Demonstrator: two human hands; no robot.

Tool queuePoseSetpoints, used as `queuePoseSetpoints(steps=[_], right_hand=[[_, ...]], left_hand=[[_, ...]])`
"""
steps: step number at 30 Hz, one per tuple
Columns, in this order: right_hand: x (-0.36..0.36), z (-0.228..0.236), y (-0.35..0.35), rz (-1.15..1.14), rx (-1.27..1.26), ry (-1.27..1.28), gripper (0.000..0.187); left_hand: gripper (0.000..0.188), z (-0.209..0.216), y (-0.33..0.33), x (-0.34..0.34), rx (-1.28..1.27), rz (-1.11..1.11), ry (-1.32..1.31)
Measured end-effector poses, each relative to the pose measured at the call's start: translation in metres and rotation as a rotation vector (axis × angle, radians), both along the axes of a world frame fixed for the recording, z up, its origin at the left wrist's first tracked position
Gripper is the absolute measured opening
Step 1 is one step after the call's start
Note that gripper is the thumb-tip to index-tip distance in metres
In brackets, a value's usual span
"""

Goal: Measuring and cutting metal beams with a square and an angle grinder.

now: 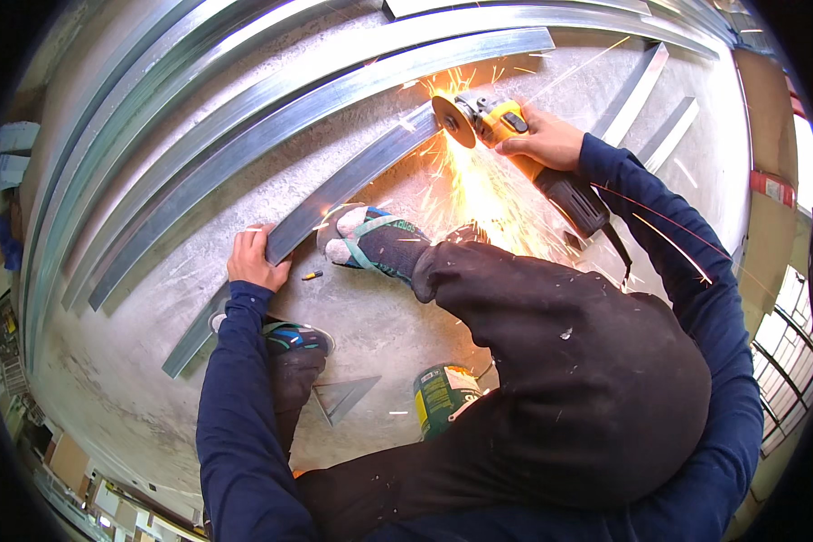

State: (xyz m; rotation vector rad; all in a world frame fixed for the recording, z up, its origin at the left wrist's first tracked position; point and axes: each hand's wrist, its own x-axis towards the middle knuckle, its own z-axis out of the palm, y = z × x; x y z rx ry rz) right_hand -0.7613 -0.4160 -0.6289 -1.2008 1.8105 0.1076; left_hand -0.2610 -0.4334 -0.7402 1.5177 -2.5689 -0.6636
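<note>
My right hand [551, 137] grips a yellow and black angle grinder [524, 149]. Its brown cutting disc [453, 122] meets the far end of a grey metal bar [352, 181], and bright orange sparks [481, 194] spray from there down toward my leg. Lower left, my left hand [256, 257] is wrapped over the same bar, thumb on the near side. One foot [366, 237], in a sandal and a toe-baring sock, is planted against the bar's near side. A short yellow and black stub [313, 275] lies by my left hand.
Several long metal bars [334, 88] lie beyond the one being cut. Two shorter pieces [668, 134] rest at the right, near the grinder arm. A green can [435, 405] stands beneath my leg, and a triangular set square [343, 397] lies on the grey floor [154, 406].
</note>
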Motion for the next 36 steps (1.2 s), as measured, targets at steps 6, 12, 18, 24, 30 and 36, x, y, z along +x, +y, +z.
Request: queuePoseSetpoints(steps=[6, 12, 18, 24, 30, 36], right_hand=[[-0.004, -0.013, -0.003, -0.046, -0.027, -0.085, 0.076], [-0.001, -0.008, -0.008, -0.031, -0.011, -0.015, 0.074], [-0.004, -0.005, -0.003, 0.0, -0.01, -0.014, 0.075], [-0.007, -0.01, 0.003, 0.016, -0.04, -0.042, 0.077], [-0.006, -0.012, -0.002, -0.031, -0.037, -0.049, 0.08], [-0.001, -0.011, -0.007, -0.052, -0.073, -0.103, 0.081]], left_hand=[[0.052, -0.002, 0.001, 0.0, -0.006, 0.005, -0.01], [0.054, -0.002, 0.001, 0.0, -0.01, 0.011, -0.006], [0.054, -0.003, 0.001, 0.0, 0.011, 0.019, -0.011], [0.058, -0.001, 0.0, 0.0, 0.017, 0.017, -0.019], [0.059, -0.001, 0.002, 0.0, 0.011, 0.008, -0.026], [0.057, -0.002, 0.002, -0.002, -0.018, 0.005, -0.014]])
